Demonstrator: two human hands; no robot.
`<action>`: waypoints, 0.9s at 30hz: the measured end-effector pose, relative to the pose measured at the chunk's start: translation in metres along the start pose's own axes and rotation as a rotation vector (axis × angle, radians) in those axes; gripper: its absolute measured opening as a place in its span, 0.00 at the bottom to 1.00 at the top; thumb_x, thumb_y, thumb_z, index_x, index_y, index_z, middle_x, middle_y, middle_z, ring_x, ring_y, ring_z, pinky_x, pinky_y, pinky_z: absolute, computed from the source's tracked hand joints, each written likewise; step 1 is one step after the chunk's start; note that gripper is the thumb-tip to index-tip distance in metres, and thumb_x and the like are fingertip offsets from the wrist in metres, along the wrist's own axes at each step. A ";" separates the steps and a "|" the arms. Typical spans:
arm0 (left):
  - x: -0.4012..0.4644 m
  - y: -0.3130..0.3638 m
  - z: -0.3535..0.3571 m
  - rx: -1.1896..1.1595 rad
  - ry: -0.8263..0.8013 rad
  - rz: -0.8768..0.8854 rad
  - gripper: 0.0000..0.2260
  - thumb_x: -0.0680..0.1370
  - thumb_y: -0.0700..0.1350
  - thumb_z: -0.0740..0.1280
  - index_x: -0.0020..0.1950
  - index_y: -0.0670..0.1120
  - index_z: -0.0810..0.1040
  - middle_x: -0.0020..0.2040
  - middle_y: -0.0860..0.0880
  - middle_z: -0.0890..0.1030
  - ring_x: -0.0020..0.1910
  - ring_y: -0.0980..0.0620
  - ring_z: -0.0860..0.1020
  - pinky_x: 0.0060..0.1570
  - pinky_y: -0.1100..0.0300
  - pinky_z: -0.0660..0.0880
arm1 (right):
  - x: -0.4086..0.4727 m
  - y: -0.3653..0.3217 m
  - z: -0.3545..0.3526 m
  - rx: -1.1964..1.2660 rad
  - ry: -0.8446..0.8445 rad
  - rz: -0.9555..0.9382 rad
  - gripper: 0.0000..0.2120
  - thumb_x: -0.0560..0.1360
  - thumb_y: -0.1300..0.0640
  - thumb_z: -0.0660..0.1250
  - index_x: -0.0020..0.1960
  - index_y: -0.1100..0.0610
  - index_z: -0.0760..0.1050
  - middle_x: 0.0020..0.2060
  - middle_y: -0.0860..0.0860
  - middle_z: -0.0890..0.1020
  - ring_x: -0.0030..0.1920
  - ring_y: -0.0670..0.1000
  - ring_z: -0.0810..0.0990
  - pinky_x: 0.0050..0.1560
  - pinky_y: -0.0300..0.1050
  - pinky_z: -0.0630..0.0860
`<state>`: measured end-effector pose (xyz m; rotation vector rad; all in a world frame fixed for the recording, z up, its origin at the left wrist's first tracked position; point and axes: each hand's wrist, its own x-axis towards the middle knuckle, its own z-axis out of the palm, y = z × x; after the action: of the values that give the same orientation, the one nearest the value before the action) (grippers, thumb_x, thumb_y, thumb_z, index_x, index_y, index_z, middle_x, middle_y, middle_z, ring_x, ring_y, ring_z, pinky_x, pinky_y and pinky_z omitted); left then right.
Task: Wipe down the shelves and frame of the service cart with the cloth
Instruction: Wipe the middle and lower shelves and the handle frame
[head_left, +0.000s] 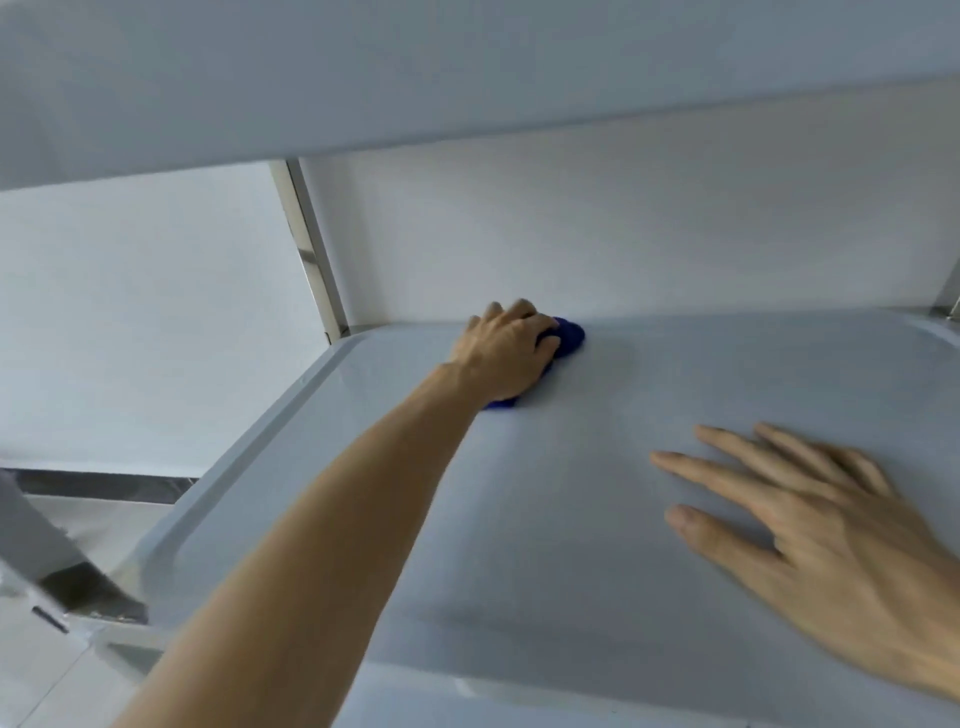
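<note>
A grey metal cart shelf (597, 467) fills the lower view, with a raised rim along its left edge. My left hand (504, 353) reaches to the shelf's far edge and grips a bunched blue cloth (571, 338), holding it down on the surface; most of the cloth is hidden under the hand. My right hand (810, 535) lies flat on the shelf at the near right, its fingers straight and spread, holding nothing.
The underside of the upper shelf (415, 78) spans the top of the view, close above. A metal frame post (317, 249) rises at the shelf's far left corner. A white wall stands behind. Another frame leg (62, 561) and pale floor show at lower left.
</note>
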<state>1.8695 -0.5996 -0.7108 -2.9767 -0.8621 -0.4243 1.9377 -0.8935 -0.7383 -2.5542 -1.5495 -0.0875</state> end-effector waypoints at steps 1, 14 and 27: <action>0.000 -0.012 -0.001 0.012 -0.002 -0.036 0.18 0.84 0.55 0.55 0.73 0.55 0.72 0.73 0.49 0.71 0.68 0.40 0.69 0.68 0.49 0.65 | -0.001 -0.001 -0.002 0.001 -0.012 -0.003 0.31 0.59 0.21 0.21 0.61 0.13 0.41 0.77 0.30 0.48 0.80 0.44 0.48 0.77 0.49 0.48; -0.006 -0.043 -0.020 -0.215 -0.080 -0.200 0.20 0.80 0.47 0.64 0.73 0.53 0.73 0.73 0.45 0.70 0.71 0.43 0.69 0.66 0.60 0.62 | -0.003 -0.011 -0.008 -0.009 -0.051 -0.010 0.36 0.63 0.24 0.26 0.71 0.24 0.37 0.79 0.33 0.47 0.80 0.48 0.44 0.78 0.54 0.45; 0.043 0.003 0.004 -0.144 -0.141 0.011 0.20 0.84 0.54 0.57 0.77 0.58 0.65 0.75 0.50 0.65 0.71 0.41 0.67 0.72 0.52 0.63 | -0.004 -0.016 -0.012 -0.028 -0.089 0.001 0.32 0.59 0.24 0.22 0.65 0.19 0.29 0.77 0.29 0.41 0.79 0.42 0.41 0.77 0.47 0.42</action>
<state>1.9064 -0.5791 -0.7032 -3.1745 -0.8609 -0.2909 1.9219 -0.8916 -0.7251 -2.6138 -1.5883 0.0046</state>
